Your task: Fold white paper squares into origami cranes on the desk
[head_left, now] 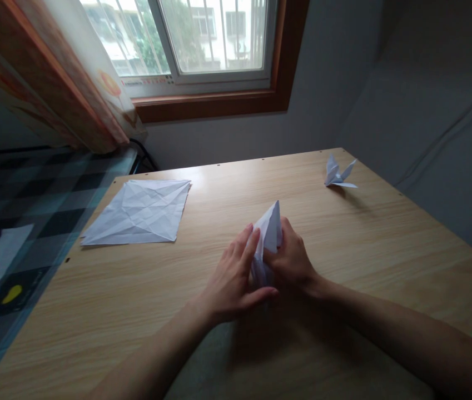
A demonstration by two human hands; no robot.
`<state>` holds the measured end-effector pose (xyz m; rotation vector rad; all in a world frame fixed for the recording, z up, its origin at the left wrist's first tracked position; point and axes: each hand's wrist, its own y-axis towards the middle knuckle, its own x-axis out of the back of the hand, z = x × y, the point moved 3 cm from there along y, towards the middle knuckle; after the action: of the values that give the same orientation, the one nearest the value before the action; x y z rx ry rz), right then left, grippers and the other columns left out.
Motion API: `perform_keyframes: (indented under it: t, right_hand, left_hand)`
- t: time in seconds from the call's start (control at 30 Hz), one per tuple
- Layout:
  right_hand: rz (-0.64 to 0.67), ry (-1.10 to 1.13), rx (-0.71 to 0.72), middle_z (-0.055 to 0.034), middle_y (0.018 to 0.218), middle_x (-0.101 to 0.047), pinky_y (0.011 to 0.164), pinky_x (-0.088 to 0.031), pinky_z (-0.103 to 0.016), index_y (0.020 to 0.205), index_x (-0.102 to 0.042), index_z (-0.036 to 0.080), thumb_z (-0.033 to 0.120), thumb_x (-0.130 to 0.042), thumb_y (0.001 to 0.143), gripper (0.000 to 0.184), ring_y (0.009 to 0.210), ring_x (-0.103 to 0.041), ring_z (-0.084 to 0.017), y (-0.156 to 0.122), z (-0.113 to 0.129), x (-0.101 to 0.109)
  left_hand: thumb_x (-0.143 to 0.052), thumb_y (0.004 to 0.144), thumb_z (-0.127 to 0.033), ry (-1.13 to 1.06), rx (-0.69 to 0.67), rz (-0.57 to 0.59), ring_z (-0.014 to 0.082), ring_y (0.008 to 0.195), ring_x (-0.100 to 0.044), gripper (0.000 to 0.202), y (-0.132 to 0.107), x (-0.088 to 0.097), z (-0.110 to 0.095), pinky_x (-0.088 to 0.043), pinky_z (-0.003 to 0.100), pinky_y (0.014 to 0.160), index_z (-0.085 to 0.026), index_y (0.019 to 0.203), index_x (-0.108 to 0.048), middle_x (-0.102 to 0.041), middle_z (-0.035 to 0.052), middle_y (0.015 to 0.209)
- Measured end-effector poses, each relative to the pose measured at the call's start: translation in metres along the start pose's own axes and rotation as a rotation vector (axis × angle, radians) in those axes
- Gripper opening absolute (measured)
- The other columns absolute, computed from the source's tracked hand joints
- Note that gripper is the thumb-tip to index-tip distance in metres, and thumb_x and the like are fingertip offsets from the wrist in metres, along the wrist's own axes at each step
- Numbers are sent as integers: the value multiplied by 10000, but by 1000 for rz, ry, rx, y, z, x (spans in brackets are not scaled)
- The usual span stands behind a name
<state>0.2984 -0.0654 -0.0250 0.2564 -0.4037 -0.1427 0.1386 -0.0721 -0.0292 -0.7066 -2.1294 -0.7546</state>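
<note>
A partly folded white paper piece (269,229) stands as a narrow point on the wooden table (219,278), between both hands. My left hand (231,278) presses against its left side with fingers stretched along the paper and thumb beneath. My right hand (292,258) is closed on its right side, pinching the folds. The lower part of the paper is hidden by my fingers.
A creased, unfolded white sheet (139,212) lies flat at the table's left. A finished folded paper crane (338,175) sits near the far right corner. Left of the table is a bed with a checkered cover (31,194). A window and curtain are behind.
</note>
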Motion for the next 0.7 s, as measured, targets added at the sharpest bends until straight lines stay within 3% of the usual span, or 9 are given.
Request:
perform_keyframes:
  t: [0.17,0.33,0.5,0.63,0.7]
  right_hand:
    - [-81,-27,-29,-21,833,-653,610,-493,-301,1033,-512,234,330,-697,711,384,691,-616,-193,1,-8,2]
    - [-89,5,-81,8,775,-625,557,-459,-272,948,-495,236,261,-658,720,281,634,-575,-161,2,-14,2]
    - [-124,-34,-19,39,700,-563,579,-451,-288,867,-481,233,198,-605,719,197,616,-542,-158,6,-17,1]
    - [-76,-85,151,-18,793,-613,685,-486,-324,838,-567,213,159,-541,772,89,753,-585,-194,13,-14,4]
    - [-2,-80,264,-53,892,-655,763,-496,-347,864,-628,209,143,-517,806,142,859,-607,-213,17,-13,6]
  left_hand:
    - [-645,817,-542,53,-63,19,440,1445,-157,1025,1,-1,-5,-294,658,1093,-349,1529,66,-56,159,1610]
    - [-659,833,-458,132,-158,-28,476,1422,-187,784,-1,-4,-7,-341,669,1051,-362,1491,-244,8,127,1615]
    - [-626,862,-430,263,-85,-220,428,1329,-390,464,-1,2,-3,-445,604,969,-234,1261,-492,-210,190,1559]
    - [-590,888,-317,252,11,-378,312,1167,-564,235,-2,12,4,-521,471,887,-227,1079,-485,-437,161,1425]
    - [-575,874,-229,216,36,-456,262,1071,-611,196,-4,16,10,-534,413,831,-233,1023,-448,-544,128,1284]
